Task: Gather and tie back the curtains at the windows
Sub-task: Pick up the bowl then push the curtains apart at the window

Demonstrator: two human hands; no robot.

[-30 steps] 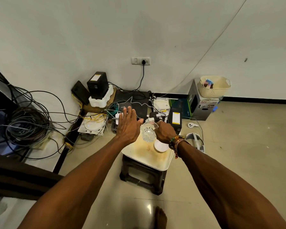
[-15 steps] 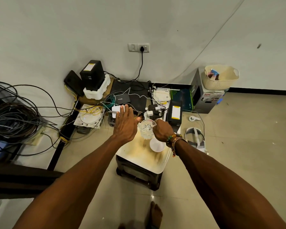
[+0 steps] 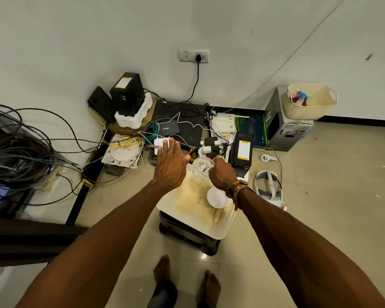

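Note:
No curtain or window is in view. My right hand (image 3: 222, 174) grips a clear cut-glass tumbler (image 3: 201, 169) at the far edge of a stained white tray (image 3: 187, 207), which lies on a low black stool (image 3: 187, 237). A white bowl (image 3: 217, 197) sits on the tray just below my right wrist. My left hand (image 3: 170, 166) hovers flat with straight fingers to the left of the glass, holding nothing.
Routers, power strips, black boxes and tangled cables (image 3: 176, 134) crowd the floor by the wall. A coil of cable (image 3: 16, 161) lies at left. A white headset (image 3: 268, 187) lies right of the stool, and a cream basket (image 3: 311, 103) sits on a grey box. My bare feet (image 3: 187, 278) stand below.
The view has tilted down and nearer, so my feet now show. Both hands keep their pose, the right still gripping the glass over the tray.

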